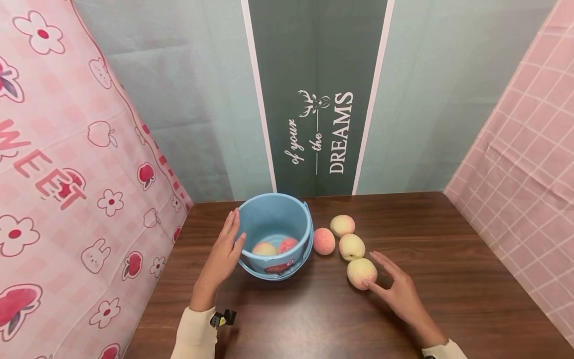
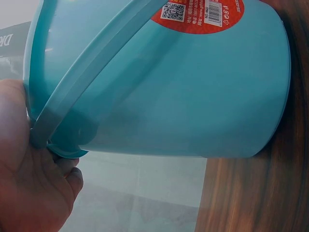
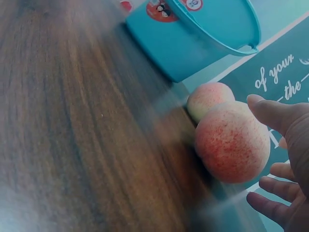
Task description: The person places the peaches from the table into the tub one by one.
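Holds the right hand point(image 1: 396, 286) beside a pale yellow peach point(image 1: 361, 273) with a pink blush, the nearest of four on the brown table point(image 1: 305, 321). Spreads the thumb and fingers loosely by its side, not curled around it. Cannot tell touching from almost touching at the thumb tip. Has a second yellow peach point(image 1: 352, 247) just past the first, and a third yellow peach point(image 1: 343, 226) a bit farther back, all in a crooked line. Has a rosy peach point(image 1: 324, 241) too, between that line and a blue bucket point(image 1: 273, 214). Grips the left side of the bucket's rim with the left hand point(image 1: 224, 257), thumb over the edge and fingers along the outside. Has two more inside, near the bottom: a creamy peach point(image 1: 264, 249) and a red peach point(image 1: 288, 245), just beside each other. Shows a blue handle point(image 2: 91, 67) and a red sticker point(image 2: 212, 17) on the bucket's outside. Wears cream sleeves point(image 1: 195, 331), with a small black gadget point(image 1: 222, 318) at the left wrist. Faces a grey-green cloth point(image 1: 175, 99) with a dark green stripe point(image 1: 318, 50) and white words like "DREAMS", turned sideways. Has a pink picture cloth point(image 1: 67, 149) on the left, with flowers and bunnies, and a pink checked cloth point(image 1: 529, 124) on the right.
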A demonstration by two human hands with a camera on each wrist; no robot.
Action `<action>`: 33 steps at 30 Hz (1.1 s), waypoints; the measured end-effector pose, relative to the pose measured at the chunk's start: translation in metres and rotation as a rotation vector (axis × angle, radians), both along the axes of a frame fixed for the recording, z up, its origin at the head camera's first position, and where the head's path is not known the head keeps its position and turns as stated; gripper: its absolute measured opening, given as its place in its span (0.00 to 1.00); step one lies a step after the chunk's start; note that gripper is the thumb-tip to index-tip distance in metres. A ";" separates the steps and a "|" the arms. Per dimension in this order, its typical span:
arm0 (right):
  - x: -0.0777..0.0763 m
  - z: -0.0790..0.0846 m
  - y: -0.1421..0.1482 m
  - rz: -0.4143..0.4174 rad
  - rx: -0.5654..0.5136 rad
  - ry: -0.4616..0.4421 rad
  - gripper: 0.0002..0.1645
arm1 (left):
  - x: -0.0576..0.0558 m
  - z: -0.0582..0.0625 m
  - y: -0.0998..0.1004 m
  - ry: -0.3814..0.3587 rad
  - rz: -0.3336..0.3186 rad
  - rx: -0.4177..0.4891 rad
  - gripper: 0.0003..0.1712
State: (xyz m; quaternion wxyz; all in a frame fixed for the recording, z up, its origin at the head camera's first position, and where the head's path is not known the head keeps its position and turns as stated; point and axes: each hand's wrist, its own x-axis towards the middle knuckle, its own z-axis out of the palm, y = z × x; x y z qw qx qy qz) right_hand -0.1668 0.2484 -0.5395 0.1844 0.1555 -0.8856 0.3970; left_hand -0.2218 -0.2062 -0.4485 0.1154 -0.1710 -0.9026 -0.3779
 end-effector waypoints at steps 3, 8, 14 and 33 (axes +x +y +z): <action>0.001 -0.004 0.000 -0.004 -0.008 -0.024 0.46 | 0.001 0.000 0.000 -0.004 0.001 0.004 0.40; 0.003 -0.009 0.000 -0.023 0.003 -0.067 0.46 | 0.001 0.000 0.001 -0.002 0.003 0.005 0.40; 0.005 -0.015 -0.001 0.001 -0.052 -0.085 0.47 | 0.000 -0.001 0.001 -0.006 -0.002 -0.001 0.40; 0.003 -0.023 -0.004 0.013 -0.104 -0.129 0.50 | -0.001 -0.001 0.000 -0.015 -0.002 -0.002 0.40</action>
